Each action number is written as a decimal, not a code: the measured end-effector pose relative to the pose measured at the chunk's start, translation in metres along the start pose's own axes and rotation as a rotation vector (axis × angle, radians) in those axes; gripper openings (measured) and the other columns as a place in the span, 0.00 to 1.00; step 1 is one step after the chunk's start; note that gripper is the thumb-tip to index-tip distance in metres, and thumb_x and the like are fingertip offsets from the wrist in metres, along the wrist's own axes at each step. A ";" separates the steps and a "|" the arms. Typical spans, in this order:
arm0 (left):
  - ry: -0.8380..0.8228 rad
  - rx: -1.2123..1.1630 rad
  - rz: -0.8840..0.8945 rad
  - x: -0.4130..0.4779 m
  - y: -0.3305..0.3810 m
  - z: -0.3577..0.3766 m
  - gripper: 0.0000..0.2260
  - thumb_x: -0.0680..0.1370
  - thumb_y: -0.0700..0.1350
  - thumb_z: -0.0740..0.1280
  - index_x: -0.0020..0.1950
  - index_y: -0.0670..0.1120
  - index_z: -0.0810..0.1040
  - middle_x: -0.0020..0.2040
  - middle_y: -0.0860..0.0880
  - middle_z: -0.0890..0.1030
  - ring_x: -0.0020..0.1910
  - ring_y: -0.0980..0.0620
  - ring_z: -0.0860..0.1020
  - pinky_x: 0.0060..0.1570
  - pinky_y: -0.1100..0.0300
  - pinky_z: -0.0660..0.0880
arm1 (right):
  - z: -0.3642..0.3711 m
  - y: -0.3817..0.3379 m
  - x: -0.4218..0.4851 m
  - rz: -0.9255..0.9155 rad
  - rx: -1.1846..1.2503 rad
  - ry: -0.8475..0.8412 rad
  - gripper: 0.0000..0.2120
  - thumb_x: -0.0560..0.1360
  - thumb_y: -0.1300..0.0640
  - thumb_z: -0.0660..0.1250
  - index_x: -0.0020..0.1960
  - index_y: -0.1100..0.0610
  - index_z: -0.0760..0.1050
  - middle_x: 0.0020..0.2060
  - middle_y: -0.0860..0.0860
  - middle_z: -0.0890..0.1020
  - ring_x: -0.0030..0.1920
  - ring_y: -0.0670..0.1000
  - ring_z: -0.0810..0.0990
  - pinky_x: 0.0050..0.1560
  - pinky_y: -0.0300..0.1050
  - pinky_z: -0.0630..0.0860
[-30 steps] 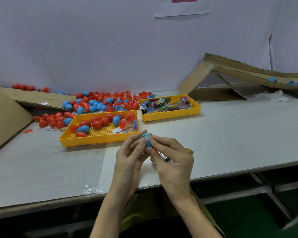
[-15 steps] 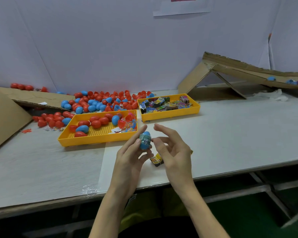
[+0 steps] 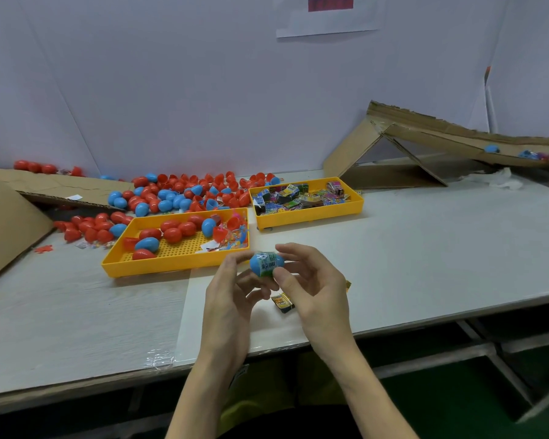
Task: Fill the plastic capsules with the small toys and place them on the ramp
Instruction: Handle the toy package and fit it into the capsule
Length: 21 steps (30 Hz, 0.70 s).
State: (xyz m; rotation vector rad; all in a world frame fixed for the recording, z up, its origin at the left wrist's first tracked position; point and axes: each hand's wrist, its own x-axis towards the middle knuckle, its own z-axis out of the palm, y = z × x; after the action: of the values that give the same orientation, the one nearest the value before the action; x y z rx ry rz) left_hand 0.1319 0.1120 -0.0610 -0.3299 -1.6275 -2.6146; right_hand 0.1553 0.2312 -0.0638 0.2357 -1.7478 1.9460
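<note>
So the blue egg-shaped plastic capsule with a green label [image 3: 267,264] is up in the air between both hands, just in front of the near yellow plastic tray [image 3: 171,266]. The right hand [image 3: 314,289] pinches it thumb-and-forefinger, other fingers loosely spread. The left hand [image 3: 232,299] has curled fingertips on its left end and underside. A small yellow-and-black toy packet [image 3: 282,302] lies on the white table [image 3: 425,248] right below. The cardboard ramp [image 3: 425,134] is off to the right, well apart.
</note>
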 end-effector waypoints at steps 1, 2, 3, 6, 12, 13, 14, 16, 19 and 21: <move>0.001 0.009 0.010 0.000 0.000 -0.001 0.12 0.82 0.51 0.61 0.51 0.47 0.81 0.38 0.44 0.82 0.37 0.52 0.79 0.38 0.62 0.76 | -0.001 0.000 0.000 0.016 0.028 0.019 0.11 0.74 0.57 0.70 0.56 0.49 0.80 0.49 0.47 0.85 0.48 0.49 0.85 0.46 0.41 0.80; 0.006 0.030 0.020 0.000 0.000 -0.002 0.09 0.81 0.50 0.63 0.53 0.48 0.81 0.38 0.44 0.82 0.39 0.51 0.79 0.41 0.60 0.75 | -0.001 -0.001 0.000 0.032 0.057 0.041 0.12 0.74 0.56 0.70 0.57 0.50 0.81 0.49 0.48 0.86 0.47 0.50 0.85 0.45 0.40 0.80; 0.012 0.061 0.028 0.000 -0.001 -0.002 0.07 0.79 0.47 0.65 0.53 0.48 0.81 0.40 0.45 0.82 0.42 0.51 0.79 0.44 0.59 0.74 | -0.002 -0.001 0.001 0.046 0.093 0.064 0.12 0.74 0.56 0.70 0.58 0.51 0.81 0.50 0.49 0.86 0.47 0.51 0.86 0.45 0.39 0.80; 0.009 0.223 0.058 -0.003 -0.001 -0.001 0.13 0.70 0.40 0.68 0.54 0.49 0.80 0.49 0.49 0.85 0.52 0.52 0.80 0.51 0.57 0.72 | -0.003 -0.001 0.003 0.094 0.217 0.130 0.13 0.76 0.58 0.70 0.60 0.53 0.80 0.52 0.51 0.85 0.49 0.55 0.86 0.47 0.41 0.81; -0.162 0.700 0.040 -0.005 -0.003 0.005 0.20 0.72 0.35 0.72 0.56 0.56 0.77 0.55 0.61 0.81 0.58 0.65 0.76 0.54 0.69 0.71 | -0.013 -0.003 0.008 0.240 0.577 0.222 0.13 0.74 0.59 0.68 0.58 0.58 0.80 0.53 0.57 0.85 0.52 0.57 0.85 0.48 0.41 0.81; -0.183 0.771 0.045 -0.005 -0.004 0.007 0.20 0.72 0.36 0.73 0.56 0.57 0.76 0.55 0.62 0.80 0.57 0.66 0.76 0.52 0.72 0.70 | -0.014 -0.003 0.008 0.252 0.602 0.231 0.14 0.73 0.57 0.69 0.57 0.58 0.80 0.52 0.56 0.85 0.51 0.56 0.86 0.47 0.41 0.81; -0.190 0.822 0.055 -0.006 -0.005 0.008 0.20 0.72 0.37 0.74 0.56 0.57 0.76 0.54 0.61 0.80 0.56 0.65 0.76 0.51 0.74 0.71 | -0.014 -0.004 0.009 0.261 0.612 0.240 0.14 0.72 0.56 0.69 0.56 0.57 0.81 0.50 0.55 0.86 0.51 0.55 0.86 0.46 0.40 0.81; -0.173 0.861 0.069 -0.008 -0.007 0.011 0.19 0.72 0.37 0.75 0.55 0.57 0.76 0.50 0.60 0.81 0.52 0.63 0.78 0.49 0.72 0.75 | -0.015 -0.004 0.009 0.282 0.616 0.258 0.12 0.71 0.53 0.70 0.54 0.55 0.82 0.47 0.53 0.86 0.48 0.52 0.86 0.44 0.39 0.80; -0.138 0.877 0.084 -0.009 -0.007 0.013 0.19 0.71 0.36 0.74 0.53 0.57 0.77 0.45 0.58 0.82 0.47 0.62 0.80 0.48 0.68 0.78 | -0.017 -0.004 0.010 0.347 0.669 0.276 0.14 0.69 0.52 0.71 0.53 0.56 0.82 0.44 0.53 0.85 0.44 0.48 0.85 0.42 0.38 0.80; -0.131 0.887 0.089 -0.009 -0.007 0.013 0.18 0.72 0.36 0.74 0.52 0.57 0.77 0.44 0.58 0.82 0.46 0.63 0.80 0.47 0.67 0.78 | -0.022 -0.005 0.011 0.432 0.770 0.251 0.15 0.70 0.55 0.71 0.54 0.60 0.82 0.45 0.55 0.85 0.44 0.49 0.85 0.42 0.40 0.81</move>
State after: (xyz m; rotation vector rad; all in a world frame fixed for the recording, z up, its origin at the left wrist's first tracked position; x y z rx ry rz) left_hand 0.1418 0.1257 -0.0637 -0.4893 -2.5042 -1.5871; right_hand 0.1526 0.2557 -0.0577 -0.1407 -0.8680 2.7546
